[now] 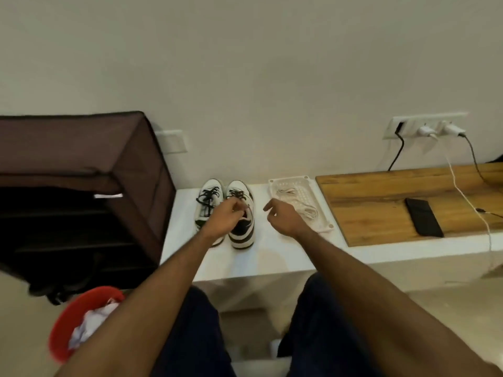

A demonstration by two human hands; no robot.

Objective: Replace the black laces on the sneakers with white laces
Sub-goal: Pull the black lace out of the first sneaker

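Two white sneakers [226, 210] with black laces [208, 195] stand side by side at frame centre on the white worktop [272, 257]. The left hand [227, 217] covers the near part of the right-hand shoe; its fingers curl at that shoe's laces, though blur hides whether they actually pinch them. The right hand [283, 217] hovers just right of the shoes, fingers loosely bent, holding nothing. Right of it, a white perforated tray [299, 183] carries the white laces [307, 210], partly hidden by the wrist. At lower left a red basket [68, 322] is cut by the forearm.
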